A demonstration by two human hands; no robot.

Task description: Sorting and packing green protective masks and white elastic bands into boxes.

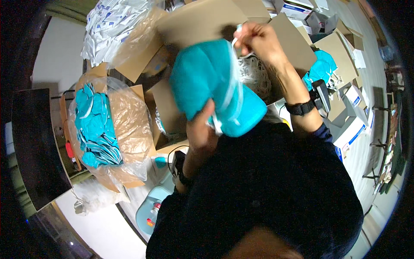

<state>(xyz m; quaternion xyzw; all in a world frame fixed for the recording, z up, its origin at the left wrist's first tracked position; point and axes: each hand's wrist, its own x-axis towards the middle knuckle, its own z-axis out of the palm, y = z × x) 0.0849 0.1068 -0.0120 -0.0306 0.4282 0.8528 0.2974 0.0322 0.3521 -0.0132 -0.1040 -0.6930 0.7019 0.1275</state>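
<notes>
A large teal face mask (202,73) with a white band and white straps is spread open in front of my chest, slightly blurred. My left hand (202,129) grips its lower edge, with the thumb on the teal fabric and the other fingers mostly hidden. Above and to the right, my right hand (258,39) is closed in a pinch on the mask's white elastic strap (234,43). Just behind the mask, a tangle of white elastic straps (255,77) lies in an open cardboard box.
At left, a plastic-lined box (136,125) holds stacked teal masks (92,125). White packets (114,30) fill a clear bag at upper left. More teal masks (321,69) lie at right near white-and-blue cartons (351,129). A light-blue tub (148,205) sits at lower left.
</notes>
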